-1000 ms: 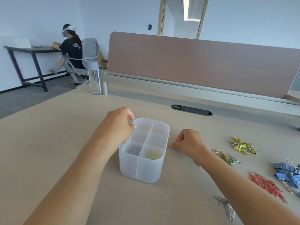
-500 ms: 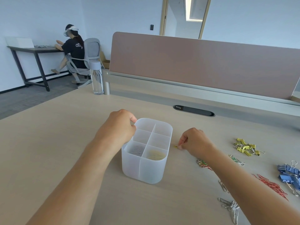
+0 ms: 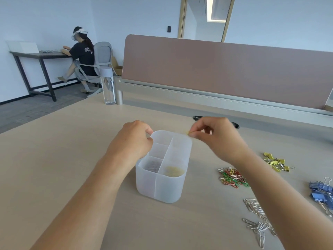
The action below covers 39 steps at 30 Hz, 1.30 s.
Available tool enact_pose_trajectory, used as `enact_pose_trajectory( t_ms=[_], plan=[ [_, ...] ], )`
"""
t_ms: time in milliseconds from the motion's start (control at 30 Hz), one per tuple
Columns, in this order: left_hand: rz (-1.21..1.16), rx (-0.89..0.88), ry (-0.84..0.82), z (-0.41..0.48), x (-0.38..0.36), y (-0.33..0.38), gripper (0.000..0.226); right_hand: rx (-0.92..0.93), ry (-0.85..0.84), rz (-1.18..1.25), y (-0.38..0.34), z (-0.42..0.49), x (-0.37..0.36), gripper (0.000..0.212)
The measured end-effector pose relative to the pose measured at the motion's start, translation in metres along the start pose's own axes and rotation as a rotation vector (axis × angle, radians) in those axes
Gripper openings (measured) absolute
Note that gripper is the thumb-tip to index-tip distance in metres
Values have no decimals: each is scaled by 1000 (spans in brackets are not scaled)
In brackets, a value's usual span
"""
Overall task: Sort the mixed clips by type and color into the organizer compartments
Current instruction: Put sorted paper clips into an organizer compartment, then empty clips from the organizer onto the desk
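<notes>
While the right hand pinches a tiny yellow clip at 1 o'clock over the frosted plastic organizer (left hand grips its 10 o'clock rim), the yellow pile sits at 5 o'clock. Dropping now probably missorts it.

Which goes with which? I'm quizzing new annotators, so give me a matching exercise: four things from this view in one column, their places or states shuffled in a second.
Things
1. left hand
2. right hand
3. near-right compartment
4. blue binder clips

States
A. lying on the desk at the far right of the view
B. pinching a small yellow clip by the organizer's far right corner
C. gripping the organizer's far left rim
D. holding a yellowish heap

Pairs: 1-C, 2-B, 3-D, 4-A
</notes>
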<state>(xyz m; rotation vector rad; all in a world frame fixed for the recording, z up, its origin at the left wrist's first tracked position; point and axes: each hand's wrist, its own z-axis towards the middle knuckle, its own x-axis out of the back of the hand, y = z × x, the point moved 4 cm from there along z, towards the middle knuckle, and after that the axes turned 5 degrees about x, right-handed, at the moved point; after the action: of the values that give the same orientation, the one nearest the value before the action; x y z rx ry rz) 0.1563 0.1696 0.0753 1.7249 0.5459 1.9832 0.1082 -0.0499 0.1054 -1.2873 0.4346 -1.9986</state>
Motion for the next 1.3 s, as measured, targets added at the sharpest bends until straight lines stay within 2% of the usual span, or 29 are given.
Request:
enact_pose_trajectory(
  t_ms=[67, 133, 233, 333, 433, 500, 633, 767, 1000, 1167, 1300],
  plan=[
    [-1, -27, 17, -3, -1, 2, 25, 47, -168, -113, -7, -6, -16, 9],
    [9, -48, 33, -7, -1, 7, 24, 24, -237, -176, -2, -9, -24, 8],
    [4, -114, 78, -14, 0, 21, 23, 23, -180, -156, -2, -10, -14, 11],
    [-107, -299, 104, -31, 3, 53, 22, 37, -118, -88, -10, -18, 15, 11],
    [-221, -449, 9, -59, -2, 94, 20, 7, -179, -39, -9, -41, 45, 12],
    [-217, -501, -102, -77, -21, 120, 21, -36, -194, -53, 4, -67, 63, 17],
    [-121, -547, -316, -96, -67, 140, 19, -136, -261, -144, 37, -114, 73, 18],
    [9, -633, -426, -117, -120, 146, 26, -256, -306, -207, 68, -156, 93, 18],
    [92, -718, -417, -126, -165, 146, 41, -451, -270, -200, 99, -183, 123, 20],
    [177, -812, -404, -133, -171, 147, 49, -457, -324, -174, 101, -185, 122, 22],
    [149, -848, -425, -134, -166, 148, 49, -441, -353, -107, 96, -184, 110, 21]
  ],
)
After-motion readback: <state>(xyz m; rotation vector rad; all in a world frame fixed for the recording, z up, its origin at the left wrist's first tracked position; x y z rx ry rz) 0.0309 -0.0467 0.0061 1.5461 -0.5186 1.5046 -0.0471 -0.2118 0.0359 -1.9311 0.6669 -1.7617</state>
